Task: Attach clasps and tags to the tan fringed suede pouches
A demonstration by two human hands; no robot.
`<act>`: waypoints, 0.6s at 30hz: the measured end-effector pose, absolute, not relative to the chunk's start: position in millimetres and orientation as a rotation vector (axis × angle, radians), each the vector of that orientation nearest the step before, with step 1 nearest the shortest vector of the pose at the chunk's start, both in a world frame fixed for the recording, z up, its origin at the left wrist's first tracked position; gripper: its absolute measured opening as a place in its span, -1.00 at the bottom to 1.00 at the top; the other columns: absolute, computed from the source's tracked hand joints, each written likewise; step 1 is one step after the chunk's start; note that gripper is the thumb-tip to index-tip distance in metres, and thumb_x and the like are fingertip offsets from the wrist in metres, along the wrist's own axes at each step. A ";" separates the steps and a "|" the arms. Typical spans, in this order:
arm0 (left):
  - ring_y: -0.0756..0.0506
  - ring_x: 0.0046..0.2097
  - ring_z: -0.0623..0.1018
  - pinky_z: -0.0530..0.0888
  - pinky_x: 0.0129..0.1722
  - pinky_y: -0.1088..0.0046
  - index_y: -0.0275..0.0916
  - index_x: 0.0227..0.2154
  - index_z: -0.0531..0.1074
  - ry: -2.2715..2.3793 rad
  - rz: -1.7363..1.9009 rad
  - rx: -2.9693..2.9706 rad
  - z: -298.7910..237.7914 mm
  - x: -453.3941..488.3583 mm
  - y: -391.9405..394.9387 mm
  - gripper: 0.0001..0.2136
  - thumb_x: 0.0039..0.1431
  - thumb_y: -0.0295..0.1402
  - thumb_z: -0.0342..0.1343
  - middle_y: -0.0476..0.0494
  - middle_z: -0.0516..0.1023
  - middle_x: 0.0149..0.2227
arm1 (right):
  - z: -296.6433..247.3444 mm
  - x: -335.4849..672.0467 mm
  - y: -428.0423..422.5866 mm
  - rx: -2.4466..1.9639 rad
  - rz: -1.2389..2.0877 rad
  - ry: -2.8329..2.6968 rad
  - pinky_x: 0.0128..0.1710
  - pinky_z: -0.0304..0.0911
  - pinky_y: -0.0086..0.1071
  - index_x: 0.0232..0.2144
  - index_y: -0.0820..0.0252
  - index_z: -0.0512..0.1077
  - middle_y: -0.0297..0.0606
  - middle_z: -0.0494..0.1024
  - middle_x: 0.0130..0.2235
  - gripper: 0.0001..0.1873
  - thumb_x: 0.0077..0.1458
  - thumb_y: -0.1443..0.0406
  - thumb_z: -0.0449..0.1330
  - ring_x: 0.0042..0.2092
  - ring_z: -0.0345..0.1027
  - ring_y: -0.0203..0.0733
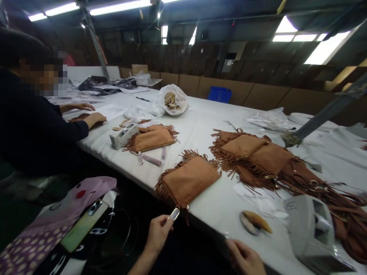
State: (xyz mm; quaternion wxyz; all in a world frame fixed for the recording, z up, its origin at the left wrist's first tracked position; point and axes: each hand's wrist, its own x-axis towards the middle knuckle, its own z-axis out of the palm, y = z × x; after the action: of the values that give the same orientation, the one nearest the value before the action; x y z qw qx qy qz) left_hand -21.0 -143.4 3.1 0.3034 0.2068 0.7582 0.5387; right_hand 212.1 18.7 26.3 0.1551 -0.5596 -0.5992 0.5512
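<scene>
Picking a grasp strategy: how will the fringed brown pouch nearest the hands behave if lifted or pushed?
The pouch is probably soft and light, as it looks thin and lies nearly flat. Its fringe would likely dangle and could snag, since the strands splay loosely. Lying flat on the table, it should slide or crumple rather than roll.

Dark handwritten marks (291, 205) are borne by the pale tape dispenser (299, 233) at the near right, but cannot be read with certainty. On black material (93, 241) at the near left, white lettering (98, 231) resembling an 8 is shown, with no whole word legible.
</scene>
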 end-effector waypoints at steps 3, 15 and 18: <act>0.00 -0.50 0.39 0.26 -0.48 0.51 -0.32 -0.57 0.49 2.052 1.410 0.644 -0.4 -20.3 -143.2 -0.59 0.16 -0.08 0.03 -0.01 0.42 -0.60 | 40.0 135.8 -14.2 -1.274 1.841 -1.865 -0.62 0.19 -0.40 -0.54 0.21 0.49 -0.34 0.37 -0.64 -0.49 -0.20 -0.14 0.22 -0.60 0.22 -0.28; -0.05 -0.46 0.48 0.37 -0.38 0.52 -0.24 -0.48 0.58 2.179 1.411 0.844 16.8 -22.8 -146.6 -0.71 0.15 -0.23 0.01 -0.10 0.56 -0.53 | 19.2 59.0 -30.1 -1.091 1.965 -2.032 -0.69 -0.07 -0.50 -0.64 0.25 0.38 -0.44 0.26 -0.69 -0.48 -0.13 -0.12 0.22 -0.65 0.03 -0.42; -0.07 -0.45 0.50 0.38 -0.36 0.51 -0.21 -0.46 0.59 2.204 1.392 0.851 20.9 -23.5 -147.7 -0.73 0.14 -0.24 0.02 -0.10 0.56 -0.54 | 10.0 56.9 -28.9 -1.148 1.984 -2.034 -0.70 -0.10 -0.51 -0.66 0.26 0.37 -0.45 0.25 -0.70 -0.47 -0.16 -0.11 0.24 -0.66 0.01 -0.43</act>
State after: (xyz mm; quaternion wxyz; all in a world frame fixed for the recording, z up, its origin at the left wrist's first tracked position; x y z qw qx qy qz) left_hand -23.5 -147.7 20.9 0.1983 0.3043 0.7877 0.4976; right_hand 56.9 -28.9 10.0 0.0388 -0.3743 -0.6632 0.6469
